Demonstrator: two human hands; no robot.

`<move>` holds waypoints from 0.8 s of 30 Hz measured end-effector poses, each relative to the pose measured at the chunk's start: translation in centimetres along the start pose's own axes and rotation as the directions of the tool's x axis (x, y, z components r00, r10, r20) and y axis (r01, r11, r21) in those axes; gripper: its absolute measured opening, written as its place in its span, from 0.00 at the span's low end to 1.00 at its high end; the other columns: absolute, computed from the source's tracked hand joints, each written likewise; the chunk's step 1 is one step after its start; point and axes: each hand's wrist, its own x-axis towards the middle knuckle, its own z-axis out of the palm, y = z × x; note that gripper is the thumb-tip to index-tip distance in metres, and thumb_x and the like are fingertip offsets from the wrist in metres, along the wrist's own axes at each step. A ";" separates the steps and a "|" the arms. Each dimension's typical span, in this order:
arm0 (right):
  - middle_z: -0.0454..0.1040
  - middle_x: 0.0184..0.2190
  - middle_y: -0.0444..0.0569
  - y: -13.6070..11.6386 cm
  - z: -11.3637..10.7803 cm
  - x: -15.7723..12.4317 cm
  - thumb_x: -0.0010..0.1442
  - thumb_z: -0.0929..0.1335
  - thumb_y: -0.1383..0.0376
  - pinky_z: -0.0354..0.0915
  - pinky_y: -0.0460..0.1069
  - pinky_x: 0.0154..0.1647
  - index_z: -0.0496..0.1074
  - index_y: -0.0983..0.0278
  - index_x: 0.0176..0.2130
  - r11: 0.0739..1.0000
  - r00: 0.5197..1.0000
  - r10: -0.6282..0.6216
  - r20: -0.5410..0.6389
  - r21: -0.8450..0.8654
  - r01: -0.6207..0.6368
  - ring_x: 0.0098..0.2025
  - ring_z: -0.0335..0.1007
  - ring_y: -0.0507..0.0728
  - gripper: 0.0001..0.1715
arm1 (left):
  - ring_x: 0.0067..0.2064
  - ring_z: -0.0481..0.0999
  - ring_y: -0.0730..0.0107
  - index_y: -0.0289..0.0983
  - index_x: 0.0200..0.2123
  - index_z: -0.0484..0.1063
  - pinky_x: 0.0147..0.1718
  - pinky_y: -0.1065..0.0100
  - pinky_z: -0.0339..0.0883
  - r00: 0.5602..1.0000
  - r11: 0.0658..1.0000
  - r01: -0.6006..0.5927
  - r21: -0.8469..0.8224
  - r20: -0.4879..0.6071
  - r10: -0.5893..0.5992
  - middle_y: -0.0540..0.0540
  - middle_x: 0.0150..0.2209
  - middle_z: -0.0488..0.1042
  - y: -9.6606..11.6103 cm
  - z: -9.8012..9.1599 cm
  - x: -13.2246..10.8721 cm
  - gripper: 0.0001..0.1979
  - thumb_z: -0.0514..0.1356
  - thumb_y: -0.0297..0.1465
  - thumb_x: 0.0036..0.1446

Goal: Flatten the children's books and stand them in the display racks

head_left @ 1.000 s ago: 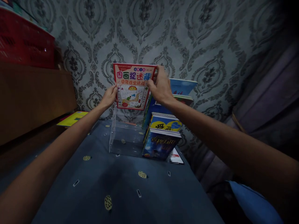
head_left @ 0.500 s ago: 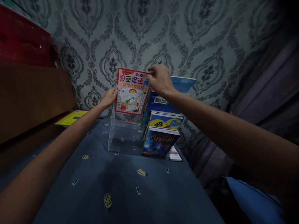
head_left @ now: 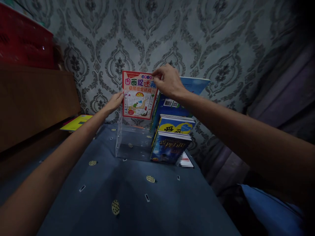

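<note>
A thin red-bordered picture book (head_left: 139,95) stands upright over the back step of a clear acrylic book rack (head_left: 131,144). My right hand (head_left: 167,81) pinches the book's top right corner. My left hand (head_left: 114,102) rests against its left edge with fingers closed on it. To the right in the rack stand other books: a dark blue one (head_left: 169,148) at the front, one with a yellow heart (head_left: 176,125) behind it, and taller blue ones (head_left: 194,86) at the back.
The rack sits on a dark blue patterned cloth (head_left: 137,196) against a grey damask wall. A brown wooden unit (head_left: 31,101) with a red crate (head_left: 23,39) on top stands at left, a yellow book (head_left: 76,123) beside it. A dark curtain (head_left: 278,98) hangs at right.
The picture book has come down from higher up against the wall to the rack's back step, and turned more upright. Both hands stayed on it.
</note>
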 end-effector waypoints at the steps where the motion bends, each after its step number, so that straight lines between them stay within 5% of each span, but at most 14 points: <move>1: 0.74 0.43 0.57 -0.2 -0.2 -0.1 0.63 0.64 0.72 0.65 0.65 0.61 0.74 0.68 0.43 1.000 1.000 0.012 0.008 -0.003 -0.012 0.54 0.71 0.65 0.10 | 0.38 0.75 0.64 0.36 0.32 0.71 0.41 0.63 0.72 1.000 1.000 0.001 -0.006 0.006 0.000 0.46 0.33 0.75 0.1 0.0 -0.2 0.18 0.53 0.43 0.67; 8: 0.75 0.45 0.58 -1.0 -1.1 -0.6 0.62 0.65 0.70 0.66 0.66 0.60 0.75 0.64 0.43 1.000 1.000 0.013 0.005 -0.013 -0.013 0.53 0.70 0.67 0.10 | 0.53 0.76 0.57 0.34 0.49 0.75 0.55 0.56 0.70 0.997 0.998 0.010 -0.059 0.073 -0.005 0.40 0.47 0.81 0.9 -0.1 -1.4 0.26 0.51 0.49 0.67; 12: 0.75 0.42 0.57 -1.0 -1.4 -0.9 0.61 0.65 0.71 0.65 0.65 0.59 0.75 0.64 0.42 1.000 1.000 0.006 0.007 -0.017 -0.006 0.53 0.70 0.67 0.11 | 0.54 0.76 0.54 0.36 0.54 0.73 0.54 0.53 0.72 0.994 0.996 0.065 -0.057 0.093 -0.060 0.40 0.52 0.80 1.4 -0.2 -1.8 0.27 0.50 0.50 0.68; 24: 0.76 0.42 0.56 -1.7 -2.5 -2.1 0.60 0.66 0.70 0.67 0.63 0.54 0.77 0.62 0.43 1.000 1.000 0.007 0.016 0.008 -0.007 0.46 0.72 0.64 0.13 | 0.57 0.76 0.53 0.36 0.58 0.72 0.58 0.50 0.70 0.995 0.995 0.083 -0.055 0.064 -0.079 0.39 0.54 0.79 2.2 0.0 -2.3 0.26 0.49 0.47 0.70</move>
